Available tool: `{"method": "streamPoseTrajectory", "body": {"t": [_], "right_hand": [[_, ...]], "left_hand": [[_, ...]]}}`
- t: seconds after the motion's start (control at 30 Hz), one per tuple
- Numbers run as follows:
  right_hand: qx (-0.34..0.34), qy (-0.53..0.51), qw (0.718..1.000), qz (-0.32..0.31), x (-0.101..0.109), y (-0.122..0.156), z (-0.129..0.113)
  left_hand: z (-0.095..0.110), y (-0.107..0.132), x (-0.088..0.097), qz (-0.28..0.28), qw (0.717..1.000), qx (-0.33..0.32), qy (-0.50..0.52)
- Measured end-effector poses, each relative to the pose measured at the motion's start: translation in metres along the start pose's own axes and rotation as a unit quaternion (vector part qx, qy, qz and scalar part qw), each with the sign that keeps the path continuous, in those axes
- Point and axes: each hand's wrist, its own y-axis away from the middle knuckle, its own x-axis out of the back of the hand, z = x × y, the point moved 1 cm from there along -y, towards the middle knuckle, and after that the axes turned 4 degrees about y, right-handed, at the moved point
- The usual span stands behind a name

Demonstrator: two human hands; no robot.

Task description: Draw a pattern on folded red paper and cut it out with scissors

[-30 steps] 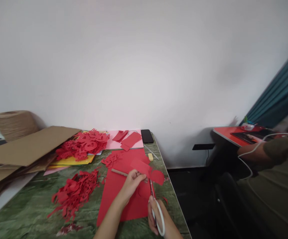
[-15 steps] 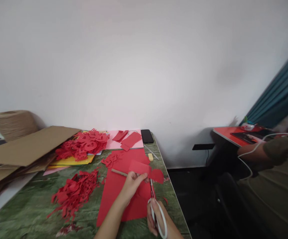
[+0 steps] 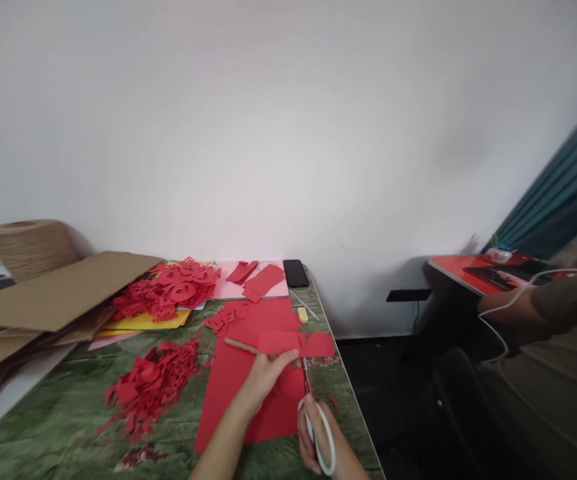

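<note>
at the near edge of the table, the left hand (image 3: 268, 377) is closed in a pinch, with its thumb and fingers gripping a red paper strip (image 3: 288, 343). the strip's long axis lies crosswise, running left to right, and its free end reaches out past the left fingertips to the right. the left hand is the nearer to the strip, holding it directly. just below and to the right, the right hand (image 3: 316, 437) curls through the white loop handles of a pair of scissors (image 3: 306, 383), whose blades point up and away, their tips at the strip's lower edge. how far the blades stand open is too small to tell.

a thin tan stick (image 3: 238, 345) pokes out to the left of the left hand, and a large red paper sheet (image 3: 238, 407) lies beneath both hands. left of them sits a heap of cut red paper scraps (image 3: 151, 390) on the green-patterned tabletop (image 3: 53, 427). farther ahead are a second red heap (image 3: 183, 283) on yellow card (image 3: 143, 321), a pink sheet (image 3: 228, 290) and a black phone (image 3: 296, 273). well off to the right, another person's forearm (image 3: 511, 310) rests by a red-topped desk (image 3: 458, 267).
</note>
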Motion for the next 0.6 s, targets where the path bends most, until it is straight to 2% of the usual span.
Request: {"method": "streamPoseTrajectory", "body": {"t": [0.23, 0.6], "right_hand": [[-0.003, 0.003, 1.000, 0.002, 0.000, -0.003, 0.006], [0.011, 0.000, 1.000, 0.003, 0.001, -0.001, 0.006]], "left_hand": [[-0.004, -0.006, 0.006, 0.011, 0.999, 0.040, 0.003], [-0.010, -0.007, 0.012, 0.031, 0.998, 0.048, -0.034]]}}
